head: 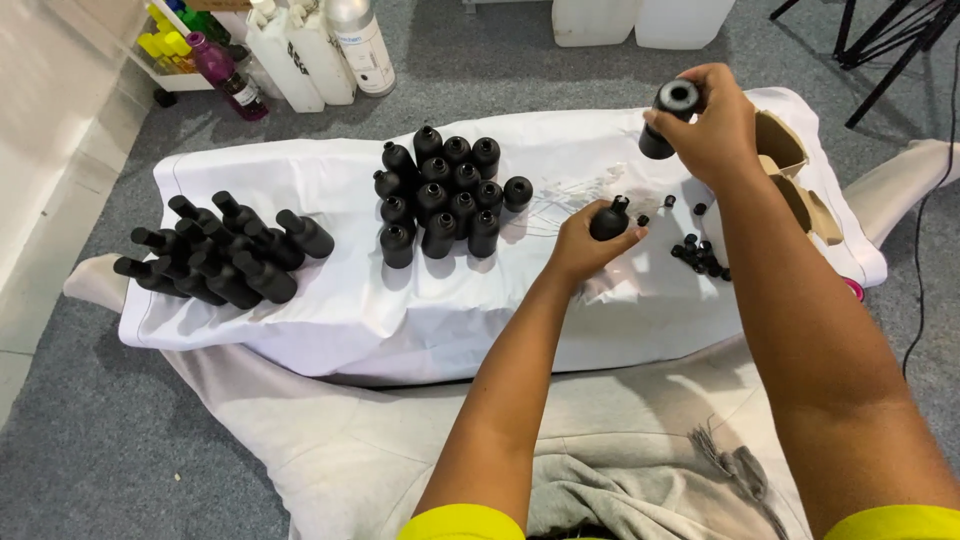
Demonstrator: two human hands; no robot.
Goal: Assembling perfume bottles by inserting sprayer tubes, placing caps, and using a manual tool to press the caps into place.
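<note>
My left hand [585,243] grips a small black bottle [609,219] just above the white cloth [330,290], right of the standing group. My right hand [712,122] holds a second black bottle [668,115] raised higher, its open mouth turned toward the camera. Several black bottles [442,193] stand upright in a tight cluster at the cloth's middle. Another pile of black bottles [225,250] lies on its side at the left. Small black caps [700,255] are scattered by my right forearm, and thin clear tubes [570,195] lie between cluster and hands.
An open cardboard box [790,170] sits at the cloth's right end. White jugs and bottles [310,50] and coloured bottles [205,55] stand on the grey carpet behind. Two white containers [640,20] are at the back; tripod legs [890,50] and a black cable [925,250] at right.
</note>
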